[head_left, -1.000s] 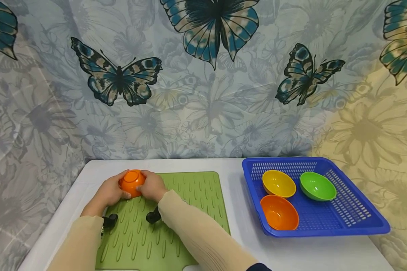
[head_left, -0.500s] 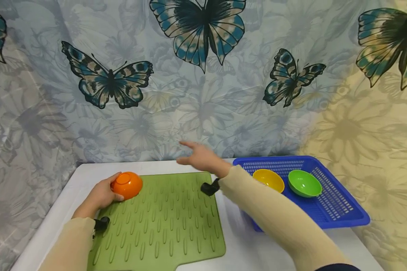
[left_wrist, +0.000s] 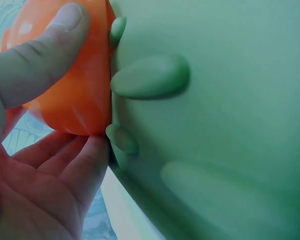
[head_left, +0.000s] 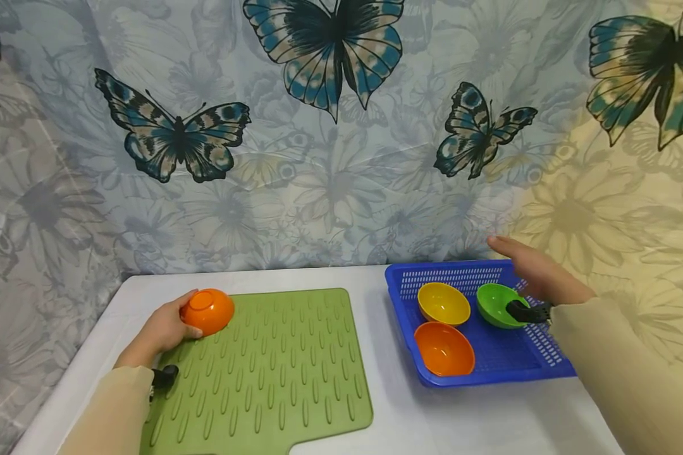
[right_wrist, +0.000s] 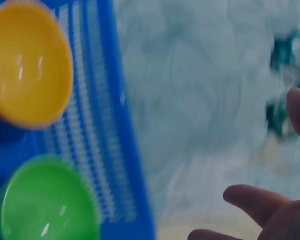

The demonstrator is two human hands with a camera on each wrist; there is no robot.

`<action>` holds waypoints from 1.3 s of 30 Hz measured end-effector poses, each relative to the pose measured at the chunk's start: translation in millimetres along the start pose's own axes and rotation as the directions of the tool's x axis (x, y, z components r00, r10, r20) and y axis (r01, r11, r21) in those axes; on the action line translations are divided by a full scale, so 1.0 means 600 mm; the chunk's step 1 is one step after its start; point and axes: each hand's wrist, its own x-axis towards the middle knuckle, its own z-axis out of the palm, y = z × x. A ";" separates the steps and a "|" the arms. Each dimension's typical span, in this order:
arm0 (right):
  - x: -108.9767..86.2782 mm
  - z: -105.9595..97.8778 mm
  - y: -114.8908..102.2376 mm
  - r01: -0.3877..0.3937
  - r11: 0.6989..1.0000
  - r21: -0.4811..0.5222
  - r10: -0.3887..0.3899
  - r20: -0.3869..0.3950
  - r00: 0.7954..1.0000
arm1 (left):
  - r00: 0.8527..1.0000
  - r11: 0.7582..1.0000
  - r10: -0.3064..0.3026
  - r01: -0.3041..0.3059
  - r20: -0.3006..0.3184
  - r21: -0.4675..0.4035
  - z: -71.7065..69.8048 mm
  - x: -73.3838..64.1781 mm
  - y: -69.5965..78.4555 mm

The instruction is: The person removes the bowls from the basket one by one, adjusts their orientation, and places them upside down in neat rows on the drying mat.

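Observation:
An orange bowl [head_left: 209, 312] lies upside down at the far left corner of the green ridged mat [head_left: 273, 366]. My left hand [head_left: 165, 327] holds it from the left, thumb on the near side and fingers round the far side; the left wrist view shows its rim down against the mat. Over the back right of the blue basket [head_left: 506, 373], my right hand [head_left: 546, 273] hovers with fingers extended, holding nothing. Below it sits a green bowl [head_left: 494, 304], partly covered by the wrist camera. A yellow bowl [head_left: 444, 303] and a second orange bowl [head_left: 445, 349] stand upright in the basket.
The mat and basket rest on a white-covered table [head_left: 375, 278], with a strip of white cloth between them. A butterfly-print curtain [head_left: 341, 189] hangs right behind the table's back edge.
My right hand has let go of the upside-down orange bowl and swung right to above the basket. My left hand still holds that bowl at the mat's corner. The head view has turned slightly right.

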 end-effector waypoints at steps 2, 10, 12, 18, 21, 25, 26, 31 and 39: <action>0.000 -0.029 0.040 -0.041 0.999 0.026 0.041 0.020 0.999 | 1.000 1.000 -0.005 0.005 0.001 -0.003 -0.001 -0.002 -0.001; 0.006 -0.053 0.126 -0.132 0.989 0.073 0.128 0.058 0.990 | 1.000 1.000 -0.008 0.008 -0.002 -0.009 -0.002 -0.004 -0.004; 0.007 -0.050 0.135 -0.148 0.987 0.060 0.145 0.056 0.988 | 1.000 1.000 -0.004 0.004 -0.001 -0.012 -0.001 -0.003 -0.004; 0.009 -0.041 0.144 -0.188 0.982 0.031 0.186 0.048 0.981 | 1.000 1.000 0.002 -0.002 -0.009 -0.013 0.000 -0.001 -0.005; 0.008 -0.038 0.143 -0.220 0.975 0.038 0.218 0.034 0.975 | 1.000 1.000 0.007 -0.007 -0.012 -0.012 0.000 -0.001 -0.005; 0.009 -0.035 0.146 -0.245 0.969 0.035 0.243 0.059 0.968 | 1.000 1.000 0.004 -0.004 -0.011 -0.008 0.000 0.000 -0.003; 0.009 -0.035 0.146 -0.251 0.967 0.029 0.249 0.068 0.966 | 1.000 1.000 0.000 0.000 -0.009 -0.010 0.001 0.000 -0.002; 0.014 -0.035 0.148 -0.257 0.966 0.023 0.254 0.097 0.962 | 1.000 1.000 -0.006 0.006 -0.003 -0.018 0.000 0.001 0.001; 0.031 -0.034 0.152 -0.253 0.953 0.165 0.223 0.181 0.958 | 1.000 1.000 -0.010 0.010 -0.006 -0.011 0.000 0.003 0.003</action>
